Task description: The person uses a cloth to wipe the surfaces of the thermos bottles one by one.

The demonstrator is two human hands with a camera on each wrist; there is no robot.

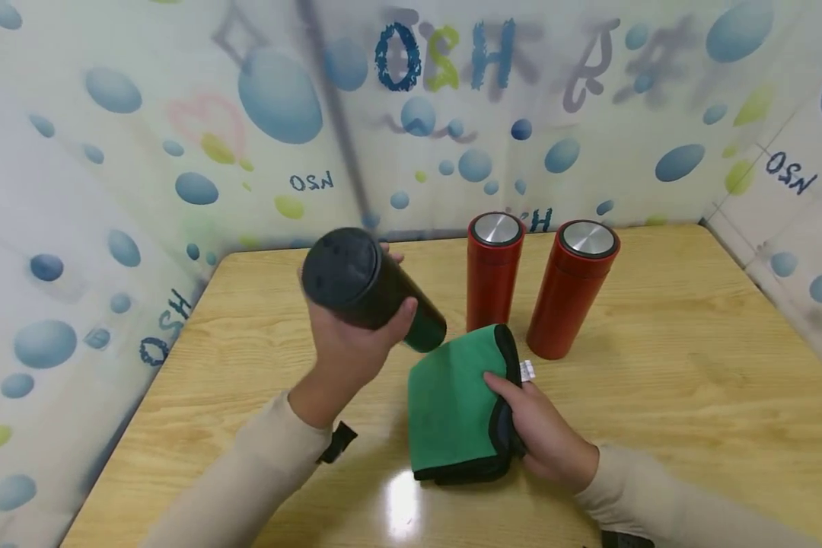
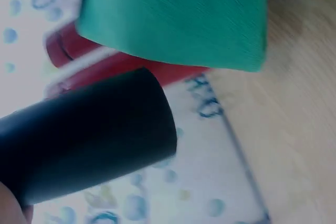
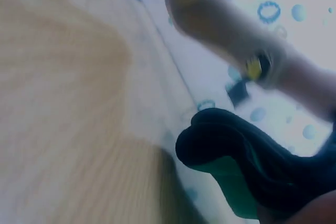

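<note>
My left hand [image 1: 352, 342] grips a black cylindrical bottle [image 1: 407, 304], tilted, its dark top toward the head camera and its other end pointing down to the right. In the left wrist view the smooth black bottle [image 2: 94, 132] crosses the lower left, raised over the table. My right hand [image 1: 544, 430] pinches the right edge of a folded green cloth [image 1: 459, 403] with black edging, thumb on top. A small white tag [image 1: 527, 371] sticks out beside the thumb. The right wrist view shows the cloth's dark folded edge [image 3: 226, 135]. The bottle's lower end is close to the cloth's upper corner.
Two red bottles with silver lids, a left one [image 1: 495, 274] and a right one [image 1: 571, 293], stand behind the cloth on the wooden table [image 1: 692, 396]. A wall covering [image 1: 418, 167] with blue dots rises behind the table's far edge. A black strap [image 1: 338, 443] hangs at the left wrist.
</note>
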